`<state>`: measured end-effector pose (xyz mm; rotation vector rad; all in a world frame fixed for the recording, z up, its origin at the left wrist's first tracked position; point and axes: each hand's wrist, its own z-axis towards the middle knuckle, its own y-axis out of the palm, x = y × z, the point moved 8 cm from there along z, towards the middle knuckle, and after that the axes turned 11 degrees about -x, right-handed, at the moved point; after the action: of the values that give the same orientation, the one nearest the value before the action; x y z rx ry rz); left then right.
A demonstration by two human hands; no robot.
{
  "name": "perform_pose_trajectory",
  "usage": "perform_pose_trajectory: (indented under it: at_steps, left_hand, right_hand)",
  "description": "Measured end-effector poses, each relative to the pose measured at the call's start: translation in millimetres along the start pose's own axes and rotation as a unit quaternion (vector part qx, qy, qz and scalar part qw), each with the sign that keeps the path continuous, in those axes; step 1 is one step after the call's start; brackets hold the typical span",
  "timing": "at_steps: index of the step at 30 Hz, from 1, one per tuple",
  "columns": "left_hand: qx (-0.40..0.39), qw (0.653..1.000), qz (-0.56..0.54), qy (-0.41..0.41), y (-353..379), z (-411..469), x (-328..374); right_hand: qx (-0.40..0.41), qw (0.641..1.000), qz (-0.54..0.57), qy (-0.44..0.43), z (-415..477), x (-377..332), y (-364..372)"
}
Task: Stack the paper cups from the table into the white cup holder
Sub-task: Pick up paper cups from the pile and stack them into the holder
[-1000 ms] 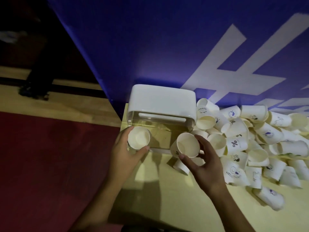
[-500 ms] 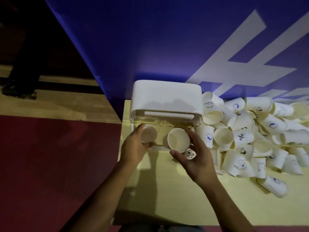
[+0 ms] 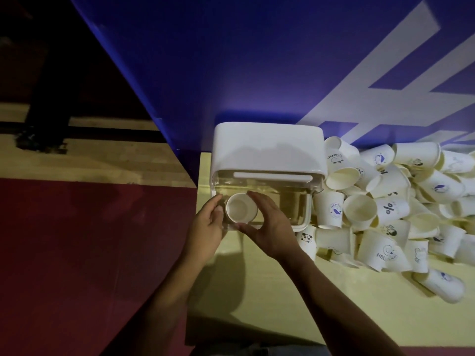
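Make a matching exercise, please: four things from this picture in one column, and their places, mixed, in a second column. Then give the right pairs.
1. held cup
2. holder
3. cup pile
4. panda cup

a. right of the holder
b. against the blue wall
c. between both hands
d. near the holder's front right corner

Pairs: 1-c, 2-b, 3-a, 4-d

White holder, blue-printed white cups

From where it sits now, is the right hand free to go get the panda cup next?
Probably yes, once it lets go. The right hand is busy gripping the cup at the holder with the left hand. The panda cup lies just right of its wrist, with nothing between them.
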<state>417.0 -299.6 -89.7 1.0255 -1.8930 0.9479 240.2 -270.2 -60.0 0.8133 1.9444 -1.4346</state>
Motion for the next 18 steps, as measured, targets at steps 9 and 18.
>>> perform_pose_trajectory:
  at_steps: [9, 18]
  left_hand:
    - [0.001, 0.996, 0.087, 0.011, 8, 8, -3]
    - [0.011, 0.997, 0.076, 0.003, 7, -1, 3]
  right_hand:
    - [-0.103, 0.993, 0.053, 0.038, 16, 18, 18]
    - [-0.129, 0.989, 0.062, 0.026, 17, 16, 17]
